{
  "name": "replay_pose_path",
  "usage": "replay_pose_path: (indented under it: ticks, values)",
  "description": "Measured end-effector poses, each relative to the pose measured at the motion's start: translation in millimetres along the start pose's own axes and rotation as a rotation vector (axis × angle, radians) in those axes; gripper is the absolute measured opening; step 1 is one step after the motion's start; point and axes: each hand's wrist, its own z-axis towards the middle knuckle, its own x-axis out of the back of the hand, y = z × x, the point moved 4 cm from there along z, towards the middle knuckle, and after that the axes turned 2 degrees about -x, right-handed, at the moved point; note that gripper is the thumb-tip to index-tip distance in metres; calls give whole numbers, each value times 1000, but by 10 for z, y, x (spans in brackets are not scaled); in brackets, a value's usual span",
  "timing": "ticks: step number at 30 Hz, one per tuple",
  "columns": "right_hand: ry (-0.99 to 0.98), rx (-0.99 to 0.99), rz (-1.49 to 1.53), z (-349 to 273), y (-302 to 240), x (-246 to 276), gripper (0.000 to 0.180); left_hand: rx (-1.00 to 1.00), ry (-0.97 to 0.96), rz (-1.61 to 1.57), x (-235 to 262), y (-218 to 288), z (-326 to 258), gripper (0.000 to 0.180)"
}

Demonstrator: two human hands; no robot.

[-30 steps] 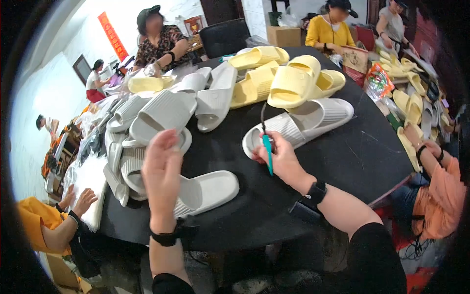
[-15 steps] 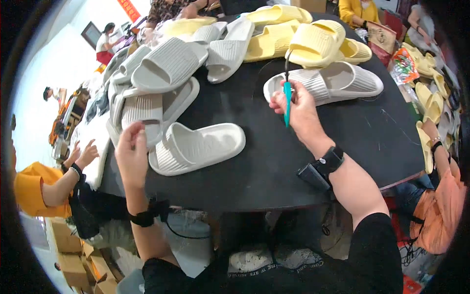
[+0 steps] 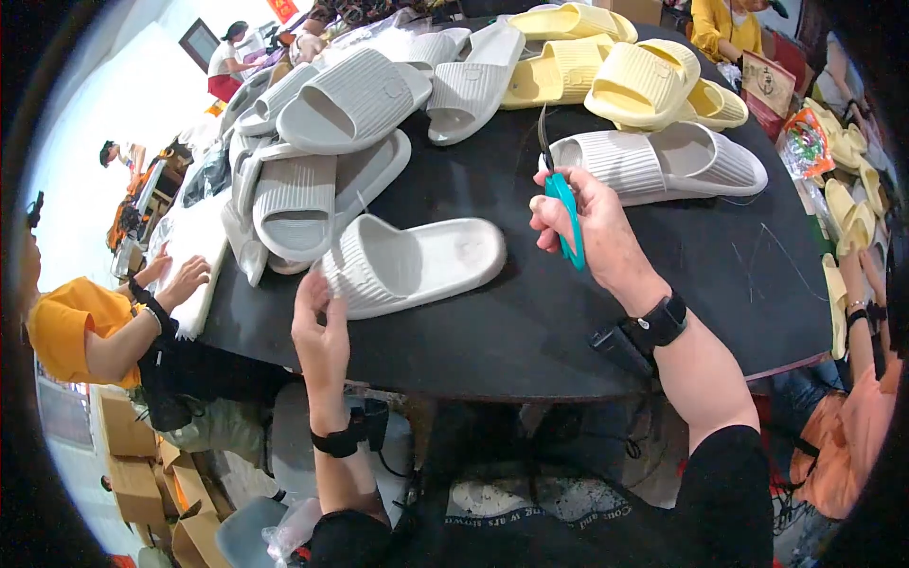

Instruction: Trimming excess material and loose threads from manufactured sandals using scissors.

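A pale grey slide slipper (image 3: 436,260) lies on its sole on the black table, heel to the right. At its toe is my left hand (image 3: 322,331), with thumb and fingertips closed around the edge. A thin pale strand (image 3: 362,202) sticks up by its strap. To the right, my right hand (image 3: 601,227) is raised above the table, wrapped round the teal handles of scissors (image 3: 565,213). Their dark blades point up and away. Behind that hand sits another light grey slipper (image 3: 705,161), partly hidden.
Grey slippers (image 3: 350,99) are piled at the left, yellow ones (image 3: 639,90) at the back right. Loose threads (image 3: 757,256) lie on the table's right side. A person in orange (image 3: 90,331) works at the left; another's arm (image 3: 857,303) reaches among yellow slippers at the right.
My left hand has moved right and nearer, from beside the pile to the slipper's toe. My right hand has turned the scissors so their handles show more broadly. The whole view has shifted slightly.
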Motion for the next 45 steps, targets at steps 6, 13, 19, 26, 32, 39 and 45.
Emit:
replay_pose_path:
  ticks: [6, 13, 19, 26, 32, 39, 45]
  values:
    - [-36, 25, 64, -32, -39, -60, 37, -34, -199, -151, -393, 256, -287, 36]
    - [-80, 65, 127, -90, -126, -143, 34, -2, -295, -208, -394, 529, -508, 37]
    - [-145, 70, 113, -97, -117, -149, 33, 108, -447, -299, -295, 623, -554, 37]
    - [-156, 6, 95, -66, -24, -158, 35, -163, -210, -128, -20, 777, 33, 36]
    - [-176, 9, 96, -87, -58, -173, 35, -259, -40, 160, 76, 916, 876, 39]
    - [-317, -23, 87, -131, -134, -227, 33, -451, -71, 519, -66, 946, 1612, 42]
    - [-847, -217, 27, -367, -132, -450, 34, -359, -311, 341, -144, 646, 2097, 36]
